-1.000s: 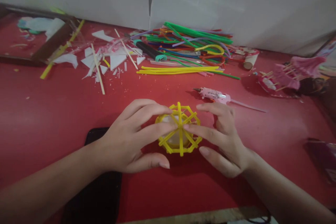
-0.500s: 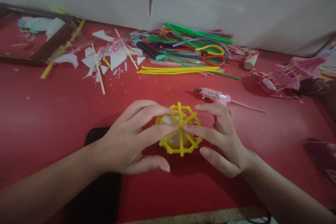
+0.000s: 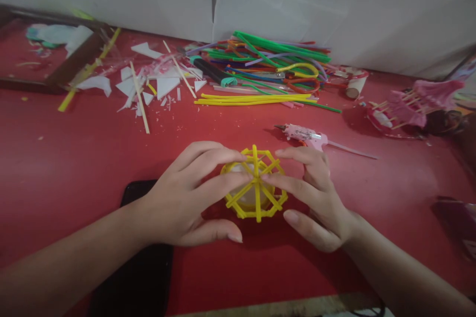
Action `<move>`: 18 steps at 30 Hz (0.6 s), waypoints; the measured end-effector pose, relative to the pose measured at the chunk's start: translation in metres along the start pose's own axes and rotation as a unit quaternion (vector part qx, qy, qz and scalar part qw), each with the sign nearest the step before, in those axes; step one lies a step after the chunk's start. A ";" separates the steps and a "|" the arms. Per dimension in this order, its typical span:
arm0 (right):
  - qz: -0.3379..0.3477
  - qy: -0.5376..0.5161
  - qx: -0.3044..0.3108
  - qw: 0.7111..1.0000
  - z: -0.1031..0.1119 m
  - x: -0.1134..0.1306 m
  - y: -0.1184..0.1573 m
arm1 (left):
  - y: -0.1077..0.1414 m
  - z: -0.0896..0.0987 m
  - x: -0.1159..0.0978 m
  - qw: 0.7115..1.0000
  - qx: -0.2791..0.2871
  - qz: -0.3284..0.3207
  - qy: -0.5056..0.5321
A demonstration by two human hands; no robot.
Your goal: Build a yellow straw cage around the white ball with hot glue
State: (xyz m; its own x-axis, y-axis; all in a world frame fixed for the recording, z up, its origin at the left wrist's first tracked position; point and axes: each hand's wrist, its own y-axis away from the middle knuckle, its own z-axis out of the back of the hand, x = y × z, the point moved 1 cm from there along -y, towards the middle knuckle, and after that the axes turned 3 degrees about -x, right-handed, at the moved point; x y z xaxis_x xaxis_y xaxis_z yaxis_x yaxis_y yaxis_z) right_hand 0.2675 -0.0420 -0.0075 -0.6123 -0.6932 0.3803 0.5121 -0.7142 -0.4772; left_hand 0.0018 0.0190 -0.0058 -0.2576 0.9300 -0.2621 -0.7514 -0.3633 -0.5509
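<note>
A yellow spoked wheel, which looks made of pipe cleaners, sits over a pale round thing low on the red table. From the left, my left hand reaches over it with fingers stretched, the index fingertip at the hub and another fingertip at the upper rim. On the other side, my right hand has its index fingertip at the hub too. Its thumb and other visible fingers are spread apart beside the rim. Neither hand is wrapped round the wheel. The wheel's left edge is partly hidden by my left fingers.
Behind the wheel lies a pink glue gun. Yellow pipe cleaners and a coloured heap of pipe cleaners lie farther back, near a black-and-teal cutter. Paper scraps are at left, a pink model at right, a black phone under my left forearm.
Almost nothing differs. Both hands keep their fingertips at the hub, and the view has shifted very slightly.
</note>
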 end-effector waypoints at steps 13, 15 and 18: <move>0.002 -0.006 -0.006 1.000 -0.001 -0.001 0.000 | -0.001 -0.001 -0.001 1.000 -0.003 0.003 -0.012; 0.007 -0.005 -0.017 1.000 -0.001 -0.001 0.001 | -0.001 0.000 -0.001 1.000 -0.004 0.004 -0.014; 0.008 -0.004 -0.023 1.000 0.000 -0.001 0.001 | -0.001 0.000 -0.001 1.000 -0.005 0.002 -0.018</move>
State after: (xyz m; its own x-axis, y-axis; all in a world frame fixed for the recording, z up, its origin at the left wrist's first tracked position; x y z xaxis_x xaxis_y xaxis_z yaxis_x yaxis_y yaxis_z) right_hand 0.2684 -0.0418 -0.0087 -0.5992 -0.7053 0.3788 0.4933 -0.6980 -0.5191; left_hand 0.0028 0.0182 -0.0047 -0.2825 0.9299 -0.2357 -0.7447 -0.3674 -0.5571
